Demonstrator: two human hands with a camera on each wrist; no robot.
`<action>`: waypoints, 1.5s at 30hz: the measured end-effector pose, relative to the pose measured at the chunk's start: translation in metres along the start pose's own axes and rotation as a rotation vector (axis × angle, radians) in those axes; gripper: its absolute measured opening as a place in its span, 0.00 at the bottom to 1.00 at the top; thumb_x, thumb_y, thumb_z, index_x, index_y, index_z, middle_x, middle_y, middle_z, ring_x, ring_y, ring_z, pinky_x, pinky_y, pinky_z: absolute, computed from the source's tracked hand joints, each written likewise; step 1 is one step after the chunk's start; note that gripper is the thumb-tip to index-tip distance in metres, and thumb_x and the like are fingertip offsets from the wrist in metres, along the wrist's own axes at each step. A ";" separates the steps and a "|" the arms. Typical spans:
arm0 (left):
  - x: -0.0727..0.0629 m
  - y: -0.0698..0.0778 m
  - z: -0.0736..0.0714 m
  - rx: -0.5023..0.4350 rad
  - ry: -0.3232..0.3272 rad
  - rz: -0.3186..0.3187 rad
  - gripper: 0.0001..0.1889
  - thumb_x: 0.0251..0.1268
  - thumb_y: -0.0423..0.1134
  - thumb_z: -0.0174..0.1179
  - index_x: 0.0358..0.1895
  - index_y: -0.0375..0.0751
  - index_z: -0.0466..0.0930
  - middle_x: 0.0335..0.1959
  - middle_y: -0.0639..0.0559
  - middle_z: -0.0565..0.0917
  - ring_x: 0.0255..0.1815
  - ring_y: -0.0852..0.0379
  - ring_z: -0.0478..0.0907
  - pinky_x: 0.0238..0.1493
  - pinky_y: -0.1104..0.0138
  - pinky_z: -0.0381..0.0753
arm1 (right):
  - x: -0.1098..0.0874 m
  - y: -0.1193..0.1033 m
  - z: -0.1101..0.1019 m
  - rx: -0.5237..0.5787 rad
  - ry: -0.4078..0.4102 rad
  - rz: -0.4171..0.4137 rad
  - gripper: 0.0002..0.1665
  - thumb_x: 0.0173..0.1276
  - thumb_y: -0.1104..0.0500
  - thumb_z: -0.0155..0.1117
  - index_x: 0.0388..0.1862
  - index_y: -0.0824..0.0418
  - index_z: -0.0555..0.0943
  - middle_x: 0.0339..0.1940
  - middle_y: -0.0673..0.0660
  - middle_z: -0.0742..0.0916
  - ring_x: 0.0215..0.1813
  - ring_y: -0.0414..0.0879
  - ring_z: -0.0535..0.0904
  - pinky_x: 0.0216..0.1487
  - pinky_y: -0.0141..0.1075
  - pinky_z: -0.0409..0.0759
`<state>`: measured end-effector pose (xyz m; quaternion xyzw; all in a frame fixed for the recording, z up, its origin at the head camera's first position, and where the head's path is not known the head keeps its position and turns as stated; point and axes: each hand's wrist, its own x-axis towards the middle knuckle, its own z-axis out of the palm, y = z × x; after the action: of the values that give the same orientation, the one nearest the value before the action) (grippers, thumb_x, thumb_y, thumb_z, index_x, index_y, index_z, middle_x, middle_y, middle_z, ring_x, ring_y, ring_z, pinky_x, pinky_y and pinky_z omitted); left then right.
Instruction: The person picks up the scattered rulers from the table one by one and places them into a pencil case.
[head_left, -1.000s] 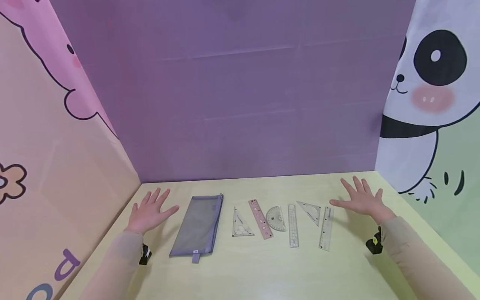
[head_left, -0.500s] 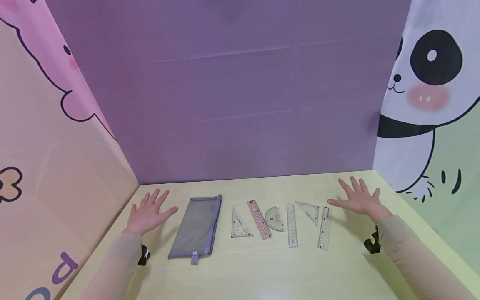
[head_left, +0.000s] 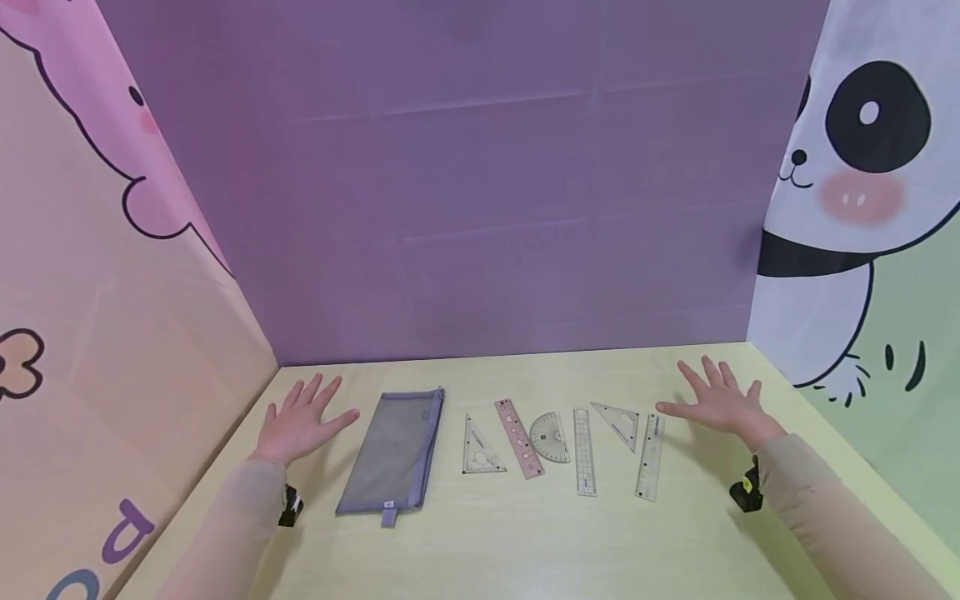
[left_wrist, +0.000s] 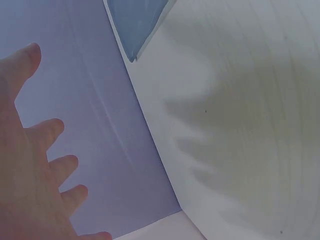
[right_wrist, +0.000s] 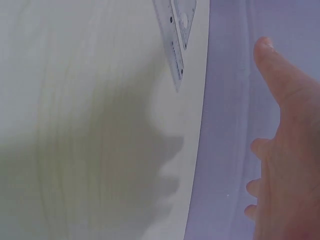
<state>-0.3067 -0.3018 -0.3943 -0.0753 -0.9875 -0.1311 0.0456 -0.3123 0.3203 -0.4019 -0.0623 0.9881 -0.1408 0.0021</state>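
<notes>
My left hand (head_left: 297,425) is held over the table's left side with fingers spread, holding nothing. Nearest to it lies a flat purple mesh zip pouch (head_left: 390,454). On the right my other hand (head_left: 723,407) hovers the same way, fingers splayed, above the table. Its thumb is close to a clear ruler (head_left: 650,458). Between the hands, from left to right, lie a clear set square (head_left: 480,450), a pink ruler (head_left: 519,438), a clear protractor (head_left: 551,437), another clear ruler (head_left: 585,452) and a second set square (head_left: 621,423).
The pale wooden table (head_left: 510,550) meets a purple back wall (head_left: 480,208). A pink printed panel (head_left: 150,333) stands at the left, and a panda-printed panel (head_left: 802,308) at the right. Each wrist carries a small black camera, such as the right wrist camera (head_left: 746,490).
The head view has shifted very slightly. Both hands keep their spread pose, and the pouch and the drawing tools lie where they were.
</notes>
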 end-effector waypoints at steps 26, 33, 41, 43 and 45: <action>-0.008 0.060 0.042 -0.042 0.066 0.073 0.41 0.65 0.68 0.48 0.72 0.43 0.64 0.70 0.36 0.64 0.69 0.33 0.59 0.55 0.35 0.65 | 0.011 -0.104 0.050 0.046 -0.064 -0.283 0.59 0.59 0.25 0.56 0.78 0.56 0.53 0.77 0.69 0.52 0.75 0.71 0.41 0.59 0.76 0.37; -0.008 0.091 0.055 -0.088 0.048 0.023 0.41 0.61 0.69 0.53 0.70 0.44 0.67 0.61 0.37 0.72 0.58 0.39 0.70 0.40 0.48 0.78 | 0.014 -0.128 0.057 0.070 -0.078 -0.337 0.57 0.60 0.26 0.56 0.79 0.55 0.52 0.77 0.67 0.52 0.75 0.69 0.41 0.61 0.75 0.37; -0.003 0.103 0.066 -0.125 -0.023 -0.022 0.46 0.53 0.66 0.64 0.71 0.42 0.63 0.63 0.34 0.70 0.59 0.37 0.73 0.45 0.45 0.77 | 0.020 -0.149 0.065 0.122 -0.110 -0.382 0.54 0.63 0.31 0.58 0.79 0.56 0.52 0.77 0.68 0.51 0.75 0.69 0.41 0.61 0.74 0.38; -0.002 0.103 0.067 -0.155 -0.041 -0.029 0.48 0.51 0.63 0.67 0.72 0.41 0.62 0.64 0.32 0.69 0.60 0.35 0.71 0.49 0.42 0.75 | 0.023 -0.153 0.067 0.150 -0.117 -0.401 0.53 0.64 0.34 0.60 0.78 0.57 0.52 0.77 0.69 0.52 0.75 0.69 0.41 0.61 0.74 0.38; -0.001 0.102 0.068 -0.190 -0.057 -0.033 0.48 0.50 0.61 0.69 0.72 0.41 0.61 0.65 0.32 0.68 0.61 0.35 0.70 0.52 0.42 0.73 | 0.026 -0.156 0.069 0.170 -0.125 -0.416 0.52 0.66 0.36 0.60 0.79 0.57 0.51 0.77 0.69 0.52 0.76 0.68 0.42 0.61 0.74 0.38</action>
<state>-0.2945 -0.1866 -0.4336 -0.0668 -0.9726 -0.2226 0.0082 -0.3175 0.1494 -0.4247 -0.2728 0.9365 -0.2169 0.0395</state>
